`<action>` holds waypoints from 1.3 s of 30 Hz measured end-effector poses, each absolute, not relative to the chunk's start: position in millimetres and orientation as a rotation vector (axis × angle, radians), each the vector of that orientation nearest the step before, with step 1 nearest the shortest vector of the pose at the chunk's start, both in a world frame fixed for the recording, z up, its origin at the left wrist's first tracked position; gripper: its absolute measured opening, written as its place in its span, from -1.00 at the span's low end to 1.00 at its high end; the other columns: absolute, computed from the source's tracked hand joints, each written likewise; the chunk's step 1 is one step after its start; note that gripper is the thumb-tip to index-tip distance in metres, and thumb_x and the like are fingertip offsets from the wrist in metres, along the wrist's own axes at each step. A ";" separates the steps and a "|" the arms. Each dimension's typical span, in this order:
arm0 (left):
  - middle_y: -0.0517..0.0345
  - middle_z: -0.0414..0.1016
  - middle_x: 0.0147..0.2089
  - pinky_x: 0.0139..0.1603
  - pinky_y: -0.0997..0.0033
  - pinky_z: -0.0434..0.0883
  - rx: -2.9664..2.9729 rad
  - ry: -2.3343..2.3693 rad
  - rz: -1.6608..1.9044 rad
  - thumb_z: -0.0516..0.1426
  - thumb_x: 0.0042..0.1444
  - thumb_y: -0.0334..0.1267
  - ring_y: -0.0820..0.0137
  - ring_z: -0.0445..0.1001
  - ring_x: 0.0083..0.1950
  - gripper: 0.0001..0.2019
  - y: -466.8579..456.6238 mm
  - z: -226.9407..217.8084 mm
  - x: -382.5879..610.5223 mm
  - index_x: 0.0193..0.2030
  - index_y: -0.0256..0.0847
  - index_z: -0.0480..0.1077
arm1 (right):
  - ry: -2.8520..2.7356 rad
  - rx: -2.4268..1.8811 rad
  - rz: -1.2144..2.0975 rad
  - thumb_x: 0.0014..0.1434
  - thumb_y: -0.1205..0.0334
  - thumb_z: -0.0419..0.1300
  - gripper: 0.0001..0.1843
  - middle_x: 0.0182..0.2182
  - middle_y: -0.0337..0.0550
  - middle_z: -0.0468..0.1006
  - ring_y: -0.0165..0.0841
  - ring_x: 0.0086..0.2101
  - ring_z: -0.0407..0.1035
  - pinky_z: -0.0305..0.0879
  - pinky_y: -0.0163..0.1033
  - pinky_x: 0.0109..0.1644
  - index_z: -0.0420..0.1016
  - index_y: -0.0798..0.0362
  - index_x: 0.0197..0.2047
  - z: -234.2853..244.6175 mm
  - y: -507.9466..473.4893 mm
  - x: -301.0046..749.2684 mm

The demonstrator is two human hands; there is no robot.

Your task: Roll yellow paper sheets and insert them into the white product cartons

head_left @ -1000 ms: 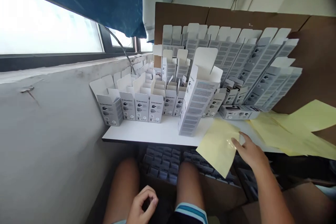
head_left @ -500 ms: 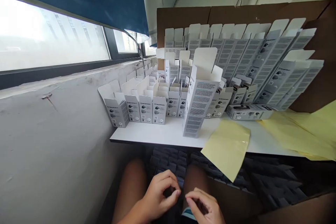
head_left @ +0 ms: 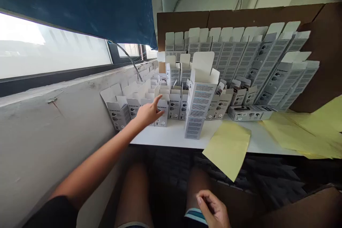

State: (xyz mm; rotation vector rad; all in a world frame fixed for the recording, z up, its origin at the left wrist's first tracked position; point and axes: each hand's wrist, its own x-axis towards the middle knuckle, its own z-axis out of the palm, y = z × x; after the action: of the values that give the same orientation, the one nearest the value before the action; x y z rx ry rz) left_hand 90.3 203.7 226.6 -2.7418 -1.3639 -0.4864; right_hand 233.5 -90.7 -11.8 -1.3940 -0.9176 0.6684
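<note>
The left hand (head_left: 149, 113) was stretched out over a white tabletop (head_left: 171, 136), its fingers (head_left: 157, 99) extended and released, with nothing grasped. It was held just in front of a row of open-flapped grey cartons (head_left: 161, 117), though contact with them could not be made out. The right hand (head_left: 212, 206) was kept low over the lap, its fingers loosely curled; whether anything small was pinched could not be told.

The light, closely packed cartons could have been toppled against one another by a slight knock from the reaching hand. A tall carton (head_left: 201, 94) was balanced upright on a second carton (head_left: 194, 127), so that stack could have been tipped by jostling. It also stood in the way of any reach to the right. A yellow sheet (head_left: 227, 149) overhung the tabletop's edge and could have been dragged off if brushed.

Further yellow sheets (head_left: 299, 131) and a flat-lying carton (head_left: 249, 113) were placed to the right. Rows of taller cartons (head_left: 256, 64) stood against a brown cardboard backing (head_left: 181, 21). Reach on the left was hemmed in by a concrete wall (head_left: 53, 142).
</note>
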 end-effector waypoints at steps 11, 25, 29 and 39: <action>0.08 0.69 -0.24 -0.24 0.28 0.43 -2.673 -1.301 -0.338 0.04 0.26 -0.14 0.11 0.62 -0.15 -0.73 190.6 262.0 81.3 -0.03 -0.08 0.50 | -0.889 -1.304 0.754 0.20 -0.18 0.24 -0.54 -0.56 -0.26 0.33 -0.42 -0.52 0.22 0.27 -0.36 -0.43 0.53 0.06 -0.44 -15.7 -96.1 228.5; 0.17 0.56 -0.55 -0.51 0.49 0.35 -3.758 -1.196 -1.184 0.23 0.23 -0.04 0.42 0.47 -0.53 -0.74 91.3 181.2 0.5 -0.29 -0.20 0.43 | -1.414 -0.733 1.003 0.16 0.07 0.32 -0.80 0.11 -0.02 0.47 -0.18 0.03 0.46 0.42 -0.09 0.03 0.63 -0.01 -0.42 55.1 -55.0 212.5; 0.18 0.55 -0.54 -0.46 0.48 0.38 -3.734 -1.303 -1.309 0.23 0.24 -0.09 0.44 0.48 -0.50 -0.77 88.9 163.1 -7.1 -0.27 -0.22 0.41 | -1.315 -0.690 1.136 0.08 0.08 0.37 -0.82 -0.15 -0.12 0.56 -0.23 -0.09 0.46 0.40 -0.13 -0.01 0.62 -0.03 -0.47 41.7 -51.6 194.2; -0.23 0.02 0.49 0.38 -0.20 0.27 -3.101 -0.972 -1.839 0.44 -0.10 0.08 -0.12 0.10 0.50 0.07 34.7 78.3 -16.0 0.47 0.04 -0.02 | -0.925 -0.853 1.178 0.00 0.09 0.37 -0.82 -0.45 -0.24 0.48 -0.35 -0.37 0.33 0.29 -0.25 -0.22 0.55 -0.01 -0.49 39.5 -45.9 175.9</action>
State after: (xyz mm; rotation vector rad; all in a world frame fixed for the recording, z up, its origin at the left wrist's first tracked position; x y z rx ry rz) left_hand -16.0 34.7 78.3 -3.1014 -0.9723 -1.8388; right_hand 175.9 -45.9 39.5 -0.8530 -0.9251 1.1783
